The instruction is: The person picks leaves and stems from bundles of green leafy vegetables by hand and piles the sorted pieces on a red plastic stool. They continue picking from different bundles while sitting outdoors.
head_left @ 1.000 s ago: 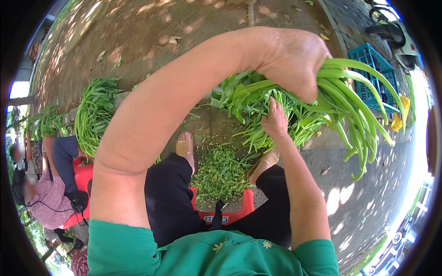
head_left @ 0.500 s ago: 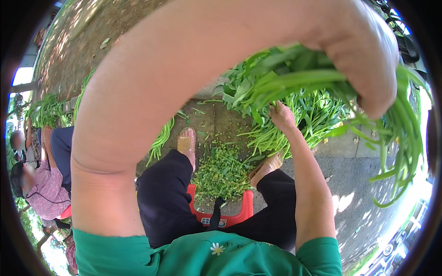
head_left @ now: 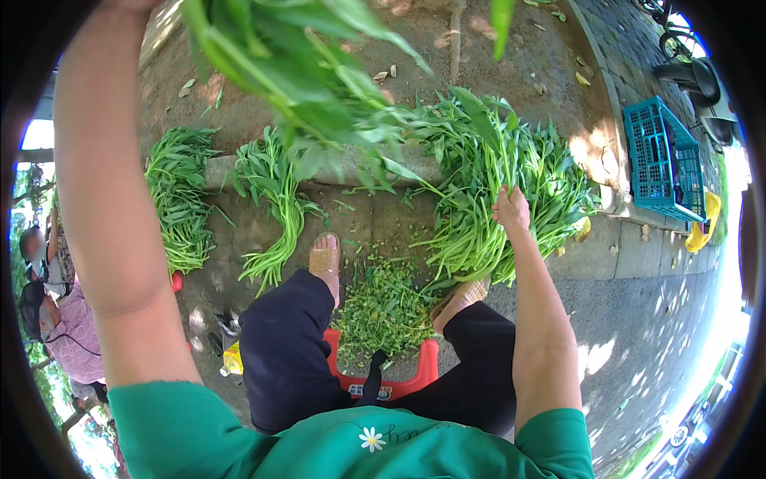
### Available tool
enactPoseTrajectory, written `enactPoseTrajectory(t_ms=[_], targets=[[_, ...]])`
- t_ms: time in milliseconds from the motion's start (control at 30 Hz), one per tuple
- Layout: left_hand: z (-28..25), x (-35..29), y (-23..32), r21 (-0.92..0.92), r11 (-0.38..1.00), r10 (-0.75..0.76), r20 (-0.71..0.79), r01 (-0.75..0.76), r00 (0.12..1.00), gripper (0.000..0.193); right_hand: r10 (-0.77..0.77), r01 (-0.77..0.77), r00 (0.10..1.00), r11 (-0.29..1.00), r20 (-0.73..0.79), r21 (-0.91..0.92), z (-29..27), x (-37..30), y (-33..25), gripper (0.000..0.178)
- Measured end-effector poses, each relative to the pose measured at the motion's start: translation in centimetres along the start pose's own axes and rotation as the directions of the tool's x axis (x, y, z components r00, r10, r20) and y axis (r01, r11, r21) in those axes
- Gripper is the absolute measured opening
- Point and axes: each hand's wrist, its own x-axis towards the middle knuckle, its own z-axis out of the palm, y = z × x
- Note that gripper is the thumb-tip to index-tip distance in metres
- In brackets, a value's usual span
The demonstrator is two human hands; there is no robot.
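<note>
My left arm is raised at the upper left, its hand [head_left: 132, 4] only just inside the top edge, fingers out of sight. A bunch of water spinach [head_left: 295, 80], blurred and close up, hangs in the air from that side. On the right, my right hand [head_left: 512, 212] is closed around stems at the big pile of water spinach [head_left: 471, 215], whose leaves point away from me. Left of my feet lie a smaller bunch [head_left: 279, 207] and, farther left, another heap [head_left: 182, 199]. Trimmed leaf and stem bits [head_left: 383, 307] cover the ground between my feet.
A red plastic stool [head_left: 429, 359] shows between my legs. A low kerb [head_left: 343, 168] runs behind the greens. At the right stand a teal crate [head_left: 658, 160], a yellow bag [head_left: 702, 227] and a parked scooter [head_left: 702, 88]. Another person [head_left: 76, 327] sits at far left.
My left arm has swung from the far right to the upper left, carrying its bunch of water spinach. My right hand has shifted slightly right and nearer on the pile.
</note>
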Motion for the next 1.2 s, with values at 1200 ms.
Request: enactPoseTrajectory(t_ms=[1200], targets=[[15.5, -15.0, -1.0, 0.795, 0.484, -0.482, 0.591, -0.366, 0.646, 0.009, -0.851, 0.875, 0.437, 0.477, 0.292, 0.079, -1.7, -24.0, -16.1, 0.092]])
